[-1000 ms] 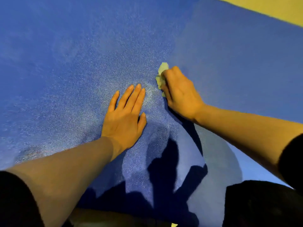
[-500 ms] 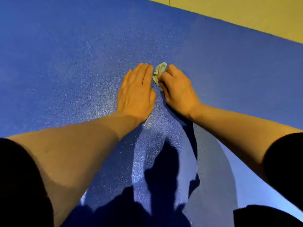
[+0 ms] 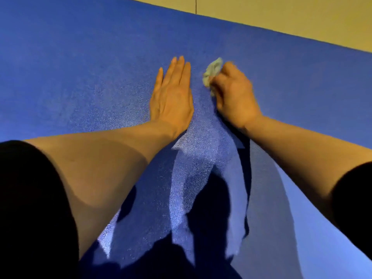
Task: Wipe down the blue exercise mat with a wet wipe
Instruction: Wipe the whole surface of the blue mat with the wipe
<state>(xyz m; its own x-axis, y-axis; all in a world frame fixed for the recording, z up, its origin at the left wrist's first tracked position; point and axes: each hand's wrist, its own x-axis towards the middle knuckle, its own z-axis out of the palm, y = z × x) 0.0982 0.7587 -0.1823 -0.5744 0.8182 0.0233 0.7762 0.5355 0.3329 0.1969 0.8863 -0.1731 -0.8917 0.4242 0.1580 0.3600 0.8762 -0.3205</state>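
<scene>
The blue exercise mat fills almost the whole view, its grainy surface glinting in the light. My left hand lies flat on it, palm down, fingers straight and together. Just to its right, my right hand grips a crumpled pale wet wipe and holds it against the mat. The wipe sticks out past my fingers on the left; part of it is hidden inside my fist. My right hand is slightly blurred.
The mat's far edge runs diagonally across the top right, with a yellowish floor beyond it. Dark shadows of my arms and body fall on the near part of the mat. My black sleeves fill the lower corners.
Both hands have slid farther away from me across the mat. My left hand moved up level with my right; a small gap has since opened between them. More of the floor shows.
</scene>
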